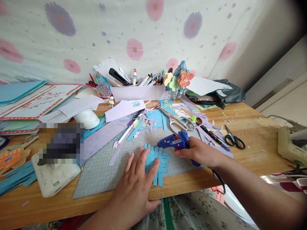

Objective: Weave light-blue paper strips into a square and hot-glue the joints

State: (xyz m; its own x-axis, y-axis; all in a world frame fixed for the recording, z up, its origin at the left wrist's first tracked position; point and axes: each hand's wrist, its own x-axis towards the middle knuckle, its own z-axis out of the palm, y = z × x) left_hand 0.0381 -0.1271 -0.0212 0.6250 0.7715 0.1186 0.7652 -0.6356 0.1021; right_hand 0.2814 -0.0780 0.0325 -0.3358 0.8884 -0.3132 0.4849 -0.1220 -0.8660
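Note:
My left hand (135, 182) lies flat, fingers spread, pressing on a woven piece of blue paper strips (161, 161) on the grey cutting mat (100, 174). A blue hot glue gun (176, 140) is gripped by my right hand (199, 153), its nozzle pointing left at the upper edge of the woven strips. A red light shows on the gun's body. Its black cord hangs off the table's front edge.
Large silver scissors (178, 123) and small black scissors (233, 139) lie behind and right of the gun. Paper scraps and pens litter the mat's far side. A white organiser (137, 92) with pens stands at the back. A white device (54, 179) sits left.

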